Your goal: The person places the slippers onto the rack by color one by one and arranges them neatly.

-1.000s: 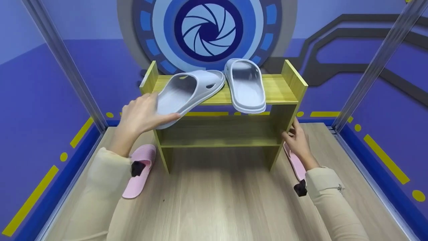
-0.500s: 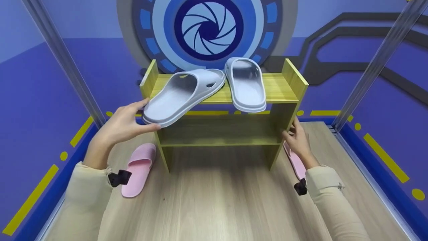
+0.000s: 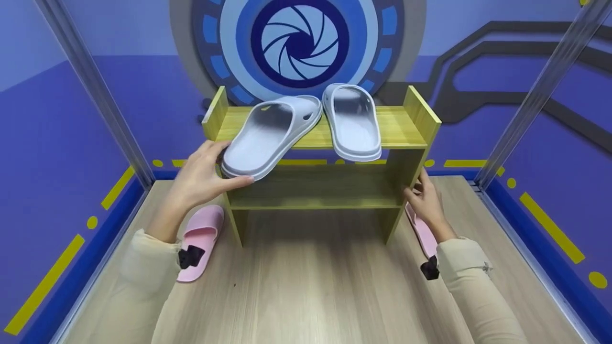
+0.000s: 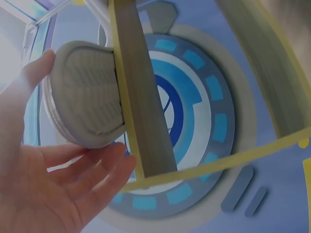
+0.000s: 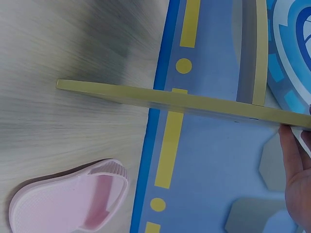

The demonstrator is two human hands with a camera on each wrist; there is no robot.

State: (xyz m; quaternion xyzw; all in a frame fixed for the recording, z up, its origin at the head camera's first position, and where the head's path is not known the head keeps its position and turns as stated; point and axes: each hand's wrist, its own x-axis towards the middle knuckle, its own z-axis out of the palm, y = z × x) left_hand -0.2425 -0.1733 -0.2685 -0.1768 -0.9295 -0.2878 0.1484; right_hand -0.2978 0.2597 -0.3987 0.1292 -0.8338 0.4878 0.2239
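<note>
My left hand (image 3: pixel 198 179) grips the heel of a light grey slipper (image 3: pixel 260 138) on the top shelf, thumb at the near edge and fingers at the far side. This slipper lies slanted, toe toward the back, its heel overhanging the front edge; the left wrist view shows its ribbed sole (image 4: pixel 90 92). Right of it, a second grey slipper (image 3: pixel 356 129) points straight back, their toes close together. My right hand (image 3: pixel 428 203) holds the right side panel of the yellowish wooden shoe rack (image 3: pixel 418 117), with fingers against its outer face in the right wrist view.
A pink slipper (image 3: pixel 203 229) lies on the floor left of the rack, partly behind my left wrist. Another pink slipper (image 5: pixel 68 199) lies to the right of the rack. Below the top is a lower shelf (image 3: pixel 315 207). A patterned blue wall (image 3: pixel 143 105) stands close behind.
The left hand shifted outward to the slipper's heel, then moved back right, swinging the heel right so the slipper lies less slanted. The right hand and other slippers stayed put.
</note>
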